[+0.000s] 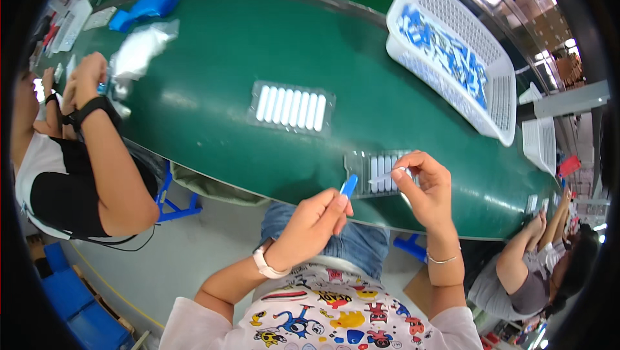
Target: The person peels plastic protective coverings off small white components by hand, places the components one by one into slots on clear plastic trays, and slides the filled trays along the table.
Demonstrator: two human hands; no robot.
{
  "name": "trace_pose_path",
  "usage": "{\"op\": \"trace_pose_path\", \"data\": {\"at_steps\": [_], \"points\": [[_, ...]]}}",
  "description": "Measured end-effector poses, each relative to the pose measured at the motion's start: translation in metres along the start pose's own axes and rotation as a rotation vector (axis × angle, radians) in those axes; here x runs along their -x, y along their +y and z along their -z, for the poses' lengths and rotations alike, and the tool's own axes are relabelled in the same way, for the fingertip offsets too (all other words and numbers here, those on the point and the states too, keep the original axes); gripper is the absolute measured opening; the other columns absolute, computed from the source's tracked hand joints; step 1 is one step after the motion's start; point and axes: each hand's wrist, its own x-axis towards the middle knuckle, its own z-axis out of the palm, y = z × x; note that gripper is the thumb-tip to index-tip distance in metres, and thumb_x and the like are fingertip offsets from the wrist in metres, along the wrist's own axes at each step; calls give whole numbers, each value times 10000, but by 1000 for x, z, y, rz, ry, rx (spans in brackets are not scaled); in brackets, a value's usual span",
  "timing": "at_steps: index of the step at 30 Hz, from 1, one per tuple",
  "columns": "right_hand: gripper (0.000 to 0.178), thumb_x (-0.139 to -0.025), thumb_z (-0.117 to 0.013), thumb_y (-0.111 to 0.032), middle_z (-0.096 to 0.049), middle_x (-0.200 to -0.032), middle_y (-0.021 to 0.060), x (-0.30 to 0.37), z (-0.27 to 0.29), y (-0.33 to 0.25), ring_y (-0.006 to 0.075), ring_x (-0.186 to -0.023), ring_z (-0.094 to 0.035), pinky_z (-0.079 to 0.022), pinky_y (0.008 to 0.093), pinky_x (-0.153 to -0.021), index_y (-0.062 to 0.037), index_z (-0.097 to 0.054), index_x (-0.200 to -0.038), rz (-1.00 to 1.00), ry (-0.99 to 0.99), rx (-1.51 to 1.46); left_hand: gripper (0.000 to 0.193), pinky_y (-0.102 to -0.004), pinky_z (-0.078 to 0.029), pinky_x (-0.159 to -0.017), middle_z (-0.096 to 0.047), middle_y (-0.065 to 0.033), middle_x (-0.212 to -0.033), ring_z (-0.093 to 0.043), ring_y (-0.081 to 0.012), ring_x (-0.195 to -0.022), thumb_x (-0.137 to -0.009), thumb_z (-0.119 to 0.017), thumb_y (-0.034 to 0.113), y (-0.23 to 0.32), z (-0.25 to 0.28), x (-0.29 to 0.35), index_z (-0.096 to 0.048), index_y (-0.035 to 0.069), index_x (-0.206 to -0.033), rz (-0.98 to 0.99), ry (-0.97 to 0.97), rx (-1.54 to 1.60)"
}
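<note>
My left hand (318, 219) is closed on a small blue, rounded stick-shaped piece (349, 185) near the table's front edge. Just to its right, my right hand (426, 190) pinches a thin, pale, pointed strip (382, 177); its exact kind is unclear. Beneath that strip lies a clear plastic tray (356, 164) with a row of white sticks (374, 168), partly covered by my right hand. Farther off, toward the middle of the green table, a second clear tray (254, 117) holds several white rounded sticks (286, 106) side by side.
A white perforated basket (423, 78) of blue and white pieces (452, 59) stands at the far right. Clear plastic bags (143, 49) and a blue bag (154, 5) lie at the far left. Co-workers sit on both sides; one's forearm (119, 156) reaches over the table at left.
</note>
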Motion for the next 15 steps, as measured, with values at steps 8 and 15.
{"op": "trace_pose_path", "data": {"at_steps": [8,15], "points": [[248,-661,-758,-73,-573,-803,68,-24,-12,-7,205,-749,-537,-443,312,-674,-19,-621,-861,118,-251,404,289,-192,-362,-532,-661,-11,-895,-385,-11,-580,-1005,-391,222,-27,2,17,-558,25,-874,-53,27,8],[313,-661,-762,-155,-569,-920,53,-8,-11,6,231,-902,-502,-350,351,-818,-65,-598,-913,101,-210,557,363,-262,-446,-740,-670,-95,-1003,-574,-108,-822,-1001,-382,288,-40,0,3,-596,-5,-982,55,-17,-114]]}}
